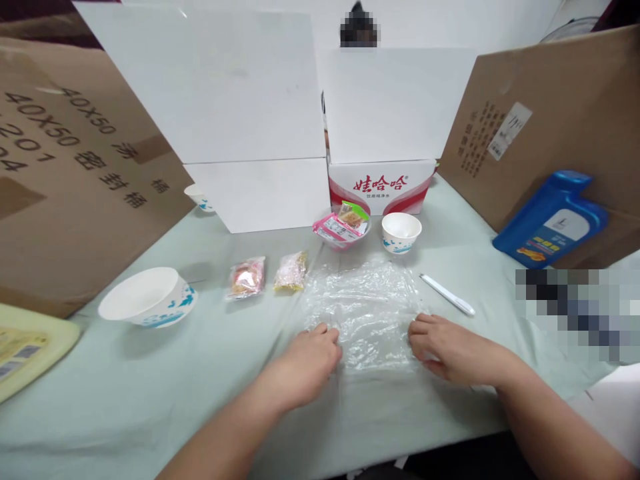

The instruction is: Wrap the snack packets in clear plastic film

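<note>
A crinkled clear plastic bag [367, 323] lies flat on the table in front of me. My left hand [313, 353] is closed at its left edge, fingers curled down onto the film, thumb hidden. At the opposite edge my right hand [445, 343] has its fingers bent together over the film, with the thumb low beside them. A white utility knife [447, 295] lies just beyond my right hand. Up and left of the bag sit a small yellowish packet [291, 271] and a reddish wrapped packet [247, 277].
Behind the bag stand a bowl of packaged food [343, 228] and a white paper cup [401, 232]. A large paper bowl [150, 299] is at left, a blue bottle [553, 220] at right. Cardboard [550, 133] and white panels [250, 87] enclose the table; a person is behind them.
</note>
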Demonstrator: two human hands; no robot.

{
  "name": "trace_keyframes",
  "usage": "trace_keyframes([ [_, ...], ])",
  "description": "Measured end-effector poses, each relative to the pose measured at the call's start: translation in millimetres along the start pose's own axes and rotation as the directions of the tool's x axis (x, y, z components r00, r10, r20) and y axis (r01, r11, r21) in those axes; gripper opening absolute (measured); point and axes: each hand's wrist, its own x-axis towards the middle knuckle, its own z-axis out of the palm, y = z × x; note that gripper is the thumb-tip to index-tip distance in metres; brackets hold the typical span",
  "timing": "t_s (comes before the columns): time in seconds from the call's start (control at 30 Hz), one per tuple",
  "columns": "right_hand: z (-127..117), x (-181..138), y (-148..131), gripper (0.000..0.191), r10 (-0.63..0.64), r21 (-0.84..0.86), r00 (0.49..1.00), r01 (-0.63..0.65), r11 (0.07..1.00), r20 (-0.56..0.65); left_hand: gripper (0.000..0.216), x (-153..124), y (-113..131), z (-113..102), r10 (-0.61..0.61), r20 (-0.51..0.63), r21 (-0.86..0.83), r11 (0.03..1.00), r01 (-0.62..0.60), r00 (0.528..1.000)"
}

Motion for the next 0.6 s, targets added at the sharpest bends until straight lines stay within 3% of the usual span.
trace_keyframes([
  [0.1,-12,-15,10,0.017,-0.057,0.202,0.996,0.043,0.979,0.067,0.021,-16,-12,-11,0.064,-0.020,-0.157,0.985,-0.067,0.998],
  [0.2,-21,-25,22,0.008,-0.159,0.493,0.972,0.053,0.868,0.174,0.017,-26,-24,-23,0.167,0.020,-0.378,0.914,-0.147,0.986],
  [0.27,-21,-25,29,0.013,-0.168,0.624,0.973,0.035,0.780,0.156,0.014,-23,-32,-26,0.212,0.031,-0.551,0.819,-0.160,0.977],
  [0.3,-20,-22,33,0.016,-0.110,0.649,0.987,0.010,0.761,0.115,0.013,-19,-37,-25,0.192,0.004,-0.622,0.769,-0.148,0.981],
  [0.37,-14,-14,40,0.017,0.095,0.620,0.995,-0.083,0.780,0.013,0.013,-6,-47,-20,0.052,-0.105,-0.700,0.706,-0.110,0.993],
  [0.47,-3,0,49,0.016,0.369,0.462,0.923,-0.283,0.841,-0.106,0.019,16,-59,-9,-0.188,-0.252,-0.685,0.728,-0.037,0.949],
  [0.6,2,5,51,0.017,0.438,0.248,0.891,-0.400,0.882,-0.120,0.024,29,-62,1,-0.265,-0.262,-0.615,0.787,0.052,0.928],
])
